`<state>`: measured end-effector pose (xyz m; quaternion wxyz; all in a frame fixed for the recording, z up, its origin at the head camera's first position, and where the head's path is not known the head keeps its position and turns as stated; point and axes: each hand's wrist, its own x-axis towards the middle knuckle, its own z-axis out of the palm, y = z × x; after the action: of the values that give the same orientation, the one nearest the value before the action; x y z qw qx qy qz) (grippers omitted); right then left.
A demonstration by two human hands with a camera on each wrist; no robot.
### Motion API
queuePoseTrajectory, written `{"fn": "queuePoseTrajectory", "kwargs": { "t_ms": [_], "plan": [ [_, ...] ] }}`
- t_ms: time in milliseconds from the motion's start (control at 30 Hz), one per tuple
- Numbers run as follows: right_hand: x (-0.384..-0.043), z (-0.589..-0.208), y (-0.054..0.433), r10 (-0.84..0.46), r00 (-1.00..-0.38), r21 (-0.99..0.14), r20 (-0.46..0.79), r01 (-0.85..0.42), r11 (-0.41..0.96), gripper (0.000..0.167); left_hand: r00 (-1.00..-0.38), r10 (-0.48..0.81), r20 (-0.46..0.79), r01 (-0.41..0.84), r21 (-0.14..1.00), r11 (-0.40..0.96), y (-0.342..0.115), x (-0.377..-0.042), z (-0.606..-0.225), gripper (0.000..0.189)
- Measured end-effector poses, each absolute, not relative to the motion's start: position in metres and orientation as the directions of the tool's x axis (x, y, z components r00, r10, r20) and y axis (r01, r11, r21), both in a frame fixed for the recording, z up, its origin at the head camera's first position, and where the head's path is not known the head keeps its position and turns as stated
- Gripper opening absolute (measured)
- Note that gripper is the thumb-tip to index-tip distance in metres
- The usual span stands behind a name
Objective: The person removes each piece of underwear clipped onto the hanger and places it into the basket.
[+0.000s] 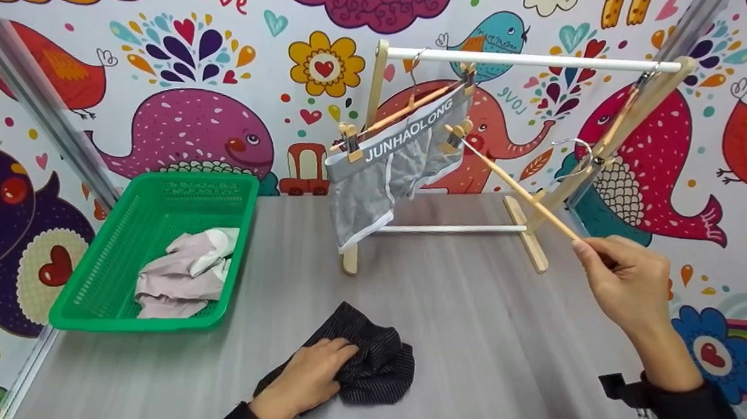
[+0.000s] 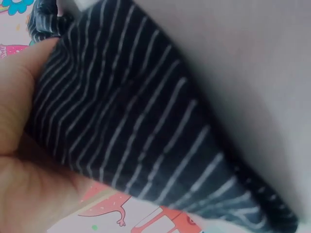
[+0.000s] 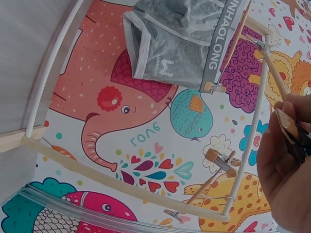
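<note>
Left hand (image 1: 309, 372) grips the rumpled black pinstriped cloth (image 1: 372, 364) on the tabletop (image 1: 482, 348), right hand (image 1: 632, 287) pinches the wooden clip hanger (image 1: 521, 191), so tbh I'd smooth that cloth and level the hanger.

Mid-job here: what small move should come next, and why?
Probably lower the hanger toward the striped black cloth: the right hand holds that hanger by one end, off the rack, while the left hand grips the cloth, not yet hung, at the table.
</note>
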<state>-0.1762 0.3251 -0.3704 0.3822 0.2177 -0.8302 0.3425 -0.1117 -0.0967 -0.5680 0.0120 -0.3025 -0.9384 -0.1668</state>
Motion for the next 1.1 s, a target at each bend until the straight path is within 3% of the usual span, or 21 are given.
{"fn": "queuePoseTrajectory", "kwargs": {
  "t_ms": [300, 600, 967, 1100],
  "plan": [
    [-0.179, -0.361, 0.325, -0.064, -0.587, -0.323, 0.807, -0.530, 0.784, 0.008, -0.801, 0.562, 0.207, 0.598, 0.322, 0.734, -0.095, -0.115, -0.564, 0.046],
    [-0.184, -0.346, 0.319, -0.014, -0.623, -0.341, 0.782, -0.446, 0.828, 0.009, -0.810, 0.540, 0.232, 0.587, 0.354, 0.728, -0.099, -0.115, -0.564, 0.042],
    [-0.193, -0.330, 0.309, 0.090, -0.687, -0.419, 0.721, -0.329, 0.846, 0.018, -0.860, 0.484, 0.161, 0.476, 0.597, 0.646, -0.103, -0.113, -0.556, 0.041],
    [-0.199, -0.327, 0.305, 0.100, -0.697, -0.428, 0.710, -0.314, 0.847, 0.019, -0.865, 0.481, 0.144, 0.455, 0.631, 0.629, -0.103, -0.111, -0.552, 0.042]
  ]
}}
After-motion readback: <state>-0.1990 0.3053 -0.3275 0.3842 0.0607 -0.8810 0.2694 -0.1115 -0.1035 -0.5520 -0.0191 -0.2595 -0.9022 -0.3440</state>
